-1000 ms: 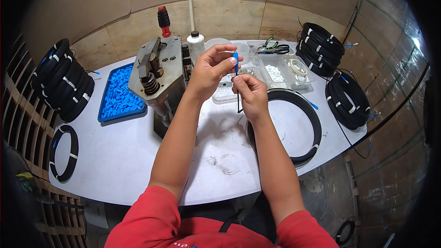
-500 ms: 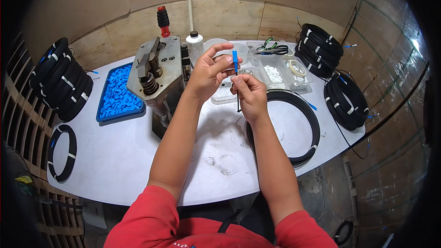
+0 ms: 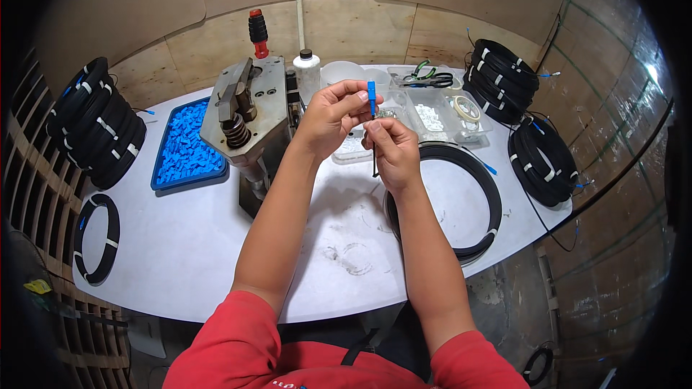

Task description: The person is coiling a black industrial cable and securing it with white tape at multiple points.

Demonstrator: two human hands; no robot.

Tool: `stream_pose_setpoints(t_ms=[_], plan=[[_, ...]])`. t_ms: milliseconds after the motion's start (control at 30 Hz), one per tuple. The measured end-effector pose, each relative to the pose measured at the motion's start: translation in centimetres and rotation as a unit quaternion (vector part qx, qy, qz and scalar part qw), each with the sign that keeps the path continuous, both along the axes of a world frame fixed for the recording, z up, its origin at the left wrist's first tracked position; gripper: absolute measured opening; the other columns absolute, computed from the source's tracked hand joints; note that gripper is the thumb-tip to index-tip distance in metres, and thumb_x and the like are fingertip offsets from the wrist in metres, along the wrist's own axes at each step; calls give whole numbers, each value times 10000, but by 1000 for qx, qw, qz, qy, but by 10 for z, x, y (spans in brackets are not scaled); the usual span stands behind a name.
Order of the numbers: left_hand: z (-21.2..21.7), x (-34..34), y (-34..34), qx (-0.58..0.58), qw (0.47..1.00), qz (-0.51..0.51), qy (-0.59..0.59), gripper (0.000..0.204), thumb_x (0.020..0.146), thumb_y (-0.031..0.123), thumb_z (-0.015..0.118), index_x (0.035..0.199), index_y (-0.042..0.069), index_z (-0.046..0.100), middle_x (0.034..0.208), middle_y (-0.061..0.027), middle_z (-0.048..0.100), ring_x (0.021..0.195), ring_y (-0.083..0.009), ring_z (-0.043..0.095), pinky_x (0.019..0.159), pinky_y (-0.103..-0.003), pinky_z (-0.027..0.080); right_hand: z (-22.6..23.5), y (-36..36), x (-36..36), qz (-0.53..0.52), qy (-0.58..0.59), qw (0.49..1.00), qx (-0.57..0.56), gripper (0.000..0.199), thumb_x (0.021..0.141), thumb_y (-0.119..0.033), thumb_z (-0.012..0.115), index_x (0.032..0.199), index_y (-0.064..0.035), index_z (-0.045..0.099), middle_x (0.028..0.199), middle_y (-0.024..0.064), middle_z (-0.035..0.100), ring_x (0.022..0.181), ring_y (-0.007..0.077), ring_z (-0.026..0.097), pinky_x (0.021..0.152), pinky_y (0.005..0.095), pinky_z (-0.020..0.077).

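Observation:
Above the middle of the table, my left hand [image 3: 333, 117] pinches a small blue fibre-optic connector [image 3: 372, 94] between thumb and fingers, and the connector stands upright. Just below it, my right hand [image 3: 391, 145] is closed on the black cable [image 3: 375, 166] that runs down from the connector's lower end. The two hands nearly touch. Beneath my right forearm lies a black cable coil [image 3: 496, 198], tied with white tape, with a blue-tipped end sticking out at its right side.
A metal press [image 3: 249, 104] stands left of my hands, beside a tray [image 3: 189, 189] of blue connector parts. Clear compartment boxes [image 3: 461, 130], a white bottle [image 3: 306, 72] and scissors [image 3: 427, 81] are behind. Cable coil stacks rise at left [image 3: 101, 130] and right [image 3: 504, 79].
My left fingers, raised beside the connector before, have curled down and closed on it. My right hand stays at the cable below, almost unmoved.

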State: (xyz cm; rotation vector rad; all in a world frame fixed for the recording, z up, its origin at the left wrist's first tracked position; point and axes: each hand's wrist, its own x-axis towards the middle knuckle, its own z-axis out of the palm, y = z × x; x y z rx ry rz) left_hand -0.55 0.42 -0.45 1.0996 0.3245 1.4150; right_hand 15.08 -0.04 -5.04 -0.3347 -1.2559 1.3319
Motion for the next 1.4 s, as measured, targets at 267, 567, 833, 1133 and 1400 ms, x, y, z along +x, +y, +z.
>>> stream_pose_setpoints(t_ms=[267, 567, 833, 1133, 1400], plan=[[4, 0, -4, -29, 998, -16, 56, 254, 994, 136, 606, 1171, -42, 645, 1084, -179, 704, 979, -236, 692, 903, -377, 561, -3, 2, 0, -5, 7, 1000, -18, 129, 921, -136, 743, 870, -28, 696, 764, -7, 632, 699, 65, 539, 665, 226, 441], [2, -6, -2, -16, 995, -19, 99, 231, 1012, 183, 600, 1117, -10, 668, 1008, -98, 699, 896, -146, 649, 824, -295, 533, -4, 1, -1, -13, -2, 1000, -17, 112, 903, -104, 759, 842, -44, 688, 781, -19, 648, 717, 40, 548, 673, 207, 444], [3, -6, -1, -19, 995, -29, 95, 228, 1008, 190, 603, 1109, -6, 663, 1022, -68, 675, 955, -143, 637, 862, -295, 508, -6, 3, 0, -12, -2, 1000, -10, 115, 901, -98, 761, 832, -49, 683, 787, -18, 657, 710, 35, 549, 665, 202, 447], [2, -2, -2, -14, 994, -11, 110, 200, 1009, 203, 605, 1027, 20, 686, 907, -26, 671, 804, -100, 605, 729, -272, 520, -6, 4, 1, 2, 13, 1000, -12, 113, 897, -81, 763, 830, -51, 677, 811, -1, 679, 741, 38, 580, 690, 207, 470], [3, -4, -4, -10, 994, 0, 107, 185, 1008, 187, 607, 1030, 20, 684, 907, -23, 666, 821, -105, 610, 750, -268, 519, -3, 1, 0, -8, 1, 1000, -16, 126, 900, -90, 762, 819, -54, 673, 792, -13, 663, 724, 34, 559, 678, 209, 457]])
